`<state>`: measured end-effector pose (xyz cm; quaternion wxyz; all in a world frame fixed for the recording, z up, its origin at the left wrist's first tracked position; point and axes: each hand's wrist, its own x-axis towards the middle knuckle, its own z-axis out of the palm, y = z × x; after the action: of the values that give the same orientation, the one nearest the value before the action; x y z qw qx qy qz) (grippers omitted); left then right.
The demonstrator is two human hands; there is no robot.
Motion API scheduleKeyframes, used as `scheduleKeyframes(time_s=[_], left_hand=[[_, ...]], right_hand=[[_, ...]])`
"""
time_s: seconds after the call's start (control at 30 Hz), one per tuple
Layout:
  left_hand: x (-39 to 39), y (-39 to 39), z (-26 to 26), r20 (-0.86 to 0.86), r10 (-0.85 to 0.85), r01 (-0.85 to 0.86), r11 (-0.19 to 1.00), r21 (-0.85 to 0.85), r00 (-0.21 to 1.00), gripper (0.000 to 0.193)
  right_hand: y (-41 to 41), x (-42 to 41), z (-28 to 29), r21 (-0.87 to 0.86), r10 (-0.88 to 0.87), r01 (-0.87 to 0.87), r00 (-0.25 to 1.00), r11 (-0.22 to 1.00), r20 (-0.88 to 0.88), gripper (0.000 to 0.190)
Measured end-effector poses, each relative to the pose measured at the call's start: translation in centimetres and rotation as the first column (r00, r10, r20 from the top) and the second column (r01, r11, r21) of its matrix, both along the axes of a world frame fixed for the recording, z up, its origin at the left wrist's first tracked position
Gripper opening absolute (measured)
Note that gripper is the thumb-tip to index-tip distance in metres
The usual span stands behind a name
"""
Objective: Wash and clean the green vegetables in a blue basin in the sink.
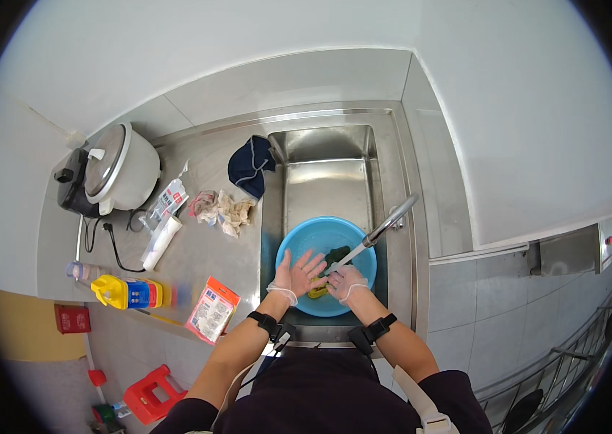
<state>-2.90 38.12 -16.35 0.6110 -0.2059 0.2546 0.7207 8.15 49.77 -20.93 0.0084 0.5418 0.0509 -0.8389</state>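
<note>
My left hand (299, 275), in a clear disposable glove, is held palm up with its fingers spread over a light blue plastic basin (295, 238). Beside it my right hand (345, 280), gloved the same way, lies palm up with its fingers slightly curled. A water stream (345, 259) from the chrome faucet (392, 218) falls at its fingertips. In the basin are a dark green item (337, 254) and, partly behind the hands, a yellow item (316, 292); their exact kinds cannot be told. Neither hand plainly holds anything.
The basin stands in a stainless steel sink (327, 184). On the left counter are a navy cloth (251, 165), crumpled rags (232, 211), a plastic bag roll (162, 241), a rice cooker (121, 168), a yellow jug (126, 292) and an orange packet (212, 310). A red stool (154, 395) stands below.
</note>
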Motion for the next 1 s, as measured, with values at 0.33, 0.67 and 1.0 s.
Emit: scheduleKeyframes(time_s=[0.33,0.67,1.0], left_hand=[[0.2,0.1,0.5,-0.020,-0.046,0.045,0.998,-0.038,0.999,0.080],[0.7,0.4,0.7,-0.074,-0.182,0.163,0.964,-0.208,0.980,0.095],[1.1,-0.1,-0.2,-0.073,-0.236,0.212,0.946,-0.244,0.969,0.095]], right_hand=[[0.0,0.1,-0.6,-0.049,-0.015,0.016,1.000,0.999,0.016,0.037],[-0.2,0.1,-0.7,-0.052,-0.022,0.024,0.999,0.998,0.043,0.032],[-0.2,0.4,-1.2,-0.020,0.050,-0.050,0.999,0.999,-0.002,0.032]])
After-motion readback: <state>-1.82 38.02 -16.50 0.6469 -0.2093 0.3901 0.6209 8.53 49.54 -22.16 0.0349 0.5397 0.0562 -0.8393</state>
